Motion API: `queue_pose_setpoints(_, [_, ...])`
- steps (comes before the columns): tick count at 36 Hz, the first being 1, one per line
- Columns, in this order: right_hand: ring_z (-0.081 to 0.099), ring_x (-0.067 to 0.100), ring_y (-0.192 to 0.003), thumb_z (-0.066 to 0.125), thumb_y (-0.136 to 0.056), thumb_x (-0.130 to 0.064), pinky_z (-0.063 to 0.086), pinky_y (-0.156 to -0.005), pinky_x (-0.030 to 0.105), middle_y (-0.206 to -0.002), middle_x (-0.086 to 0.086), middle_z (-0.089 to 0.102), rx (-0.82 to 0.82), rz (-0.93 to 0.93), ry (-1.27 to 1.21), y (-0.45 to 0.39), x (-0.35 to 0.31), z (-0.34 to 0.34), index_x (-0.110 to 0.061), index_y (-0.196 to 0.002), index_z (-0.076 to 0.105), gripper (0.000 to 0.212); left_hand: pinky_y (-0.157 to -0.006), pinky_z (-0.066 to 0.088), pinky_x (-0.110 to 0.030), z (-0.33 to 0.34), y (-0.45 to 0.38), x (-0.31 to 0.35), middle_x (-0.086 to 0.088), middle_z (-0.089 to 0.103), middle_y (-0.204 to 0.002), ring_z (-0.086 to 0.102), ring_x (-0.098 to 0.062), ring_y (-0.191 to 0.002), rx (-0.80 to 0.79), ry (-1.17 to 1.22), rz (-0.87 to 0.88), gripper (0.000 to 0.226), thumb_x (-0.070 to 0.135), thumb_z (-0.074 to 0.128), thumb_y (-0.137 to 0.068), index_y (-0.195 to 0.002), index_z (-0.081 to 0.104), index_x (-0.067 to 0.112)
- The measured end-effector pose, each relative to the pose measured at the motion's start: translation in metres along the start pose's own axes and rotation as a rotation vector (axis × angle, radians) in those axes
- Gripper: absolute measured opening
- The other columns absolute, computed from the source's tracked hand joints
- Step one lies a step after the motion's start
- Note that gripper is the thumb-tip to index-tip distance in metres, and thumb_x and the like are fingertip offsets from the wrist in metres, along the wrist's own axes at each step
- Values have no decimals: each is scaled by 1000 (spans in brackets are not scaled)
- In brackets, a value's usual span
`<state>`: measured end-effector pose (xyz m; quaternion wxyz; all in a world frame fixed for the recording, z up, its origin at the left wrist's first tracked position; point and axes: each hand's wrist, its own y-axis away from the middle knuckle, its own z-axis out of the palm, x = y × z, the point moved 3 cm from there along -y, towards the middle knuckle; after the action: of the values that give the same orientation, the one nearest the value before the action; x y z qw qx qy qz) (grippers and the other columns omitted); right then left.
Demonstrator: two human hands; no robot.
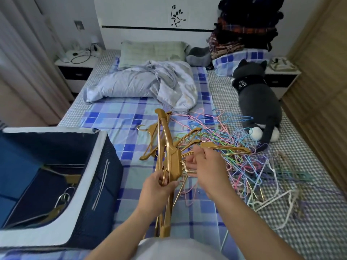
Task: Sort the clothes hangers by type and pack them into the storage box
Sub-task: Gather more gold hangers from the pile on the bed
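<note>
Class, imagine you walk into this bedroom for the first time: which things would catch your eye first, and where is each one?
First, the two hands in the foreground: the left hand grips a bunch of gold hangers by the hooks while the right hand works at them. Just right of them, a tangle of colourful wire hangers sprawls over the checked bed. At the left stands the open navy storage box, and a grey plush cat lies at the bed's right edge.

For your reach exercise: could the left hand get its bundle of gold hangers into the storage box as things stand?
Probably yes: the storage box stands open beside the left hand, nothing between them.
</note>
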<state>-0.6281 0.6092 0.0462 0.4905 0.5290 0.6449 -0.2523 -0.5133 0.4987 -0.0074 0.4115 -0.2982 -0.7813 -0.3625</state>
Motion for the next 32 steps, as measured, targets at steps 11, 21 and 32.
queue_pose_setpoints(11, [68, 16, -83, 44, -103, -44, 57, -83, 50, -80, -7, 71, -79, 44, 17, -1, 15, 7, -25, -73, 68, 43, -63, 43, -26, -10, -17, -9, -1, 62, -87, 59, -14, -73, 49, 82, -232, 7, 22, 59, -100, -95, 56, 18])
queue_pose_setpoints(21, [62, 24, -84, 42, -103, -38, 51, -75, 38, -90, 7, 64, -260, 163, 250, -9, 43, 69, -11, -91, 66, 37, -66, 51, -17, -4, -18, -5, -11, 73, -97, 70, -6, -81, -105, 297, -225, 25, -9, 51, -92, -108, 67, 1])
queue_pose_setpoints(32, [56, 12, -72, 44, -103, -37, 41, -59, 28, -82, 1, 62, -618, 127, 284, -51, 88, 86, -14, -92, 67, 35, -48, 44, -9, 2, -46, -22, -6, 68, -83, 63, 0, -57, -40, 125, -394, 11, 8, 59, -99, -110, 61, 6])
